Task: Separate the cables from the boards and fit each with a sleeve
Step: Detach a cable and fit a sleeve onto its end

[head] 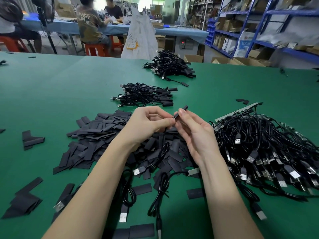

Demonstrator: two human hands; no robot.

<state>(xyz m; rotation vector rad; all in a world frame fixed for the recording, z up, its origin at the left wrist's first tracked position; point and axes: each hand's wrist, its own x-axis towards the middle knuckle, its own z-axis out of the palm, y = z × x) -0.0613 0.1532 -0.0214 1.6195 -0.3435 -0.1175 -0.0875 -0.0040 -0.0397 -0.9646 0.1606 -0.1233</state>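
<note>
Your right hand (pixel 193 133) pinches the sleeve (pixel 181 112), its long axis pointing up-right; your left hand (pixel 150 125), touching its lower end, pinches the cable (pixel 162 150) for insertion.

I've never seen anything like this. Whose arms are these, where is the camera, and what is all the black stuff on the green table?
No machine here: a person wears a camera on the head, looking down at their own hands. The left hand pinches a thin black cable, and the right hand pinches a small black sleeve at its tip. Below lies a heap of flat black sleeves. On the right, cables still joined to boards. Farther back, two piles of cables that look finished, on the green table.
</note>
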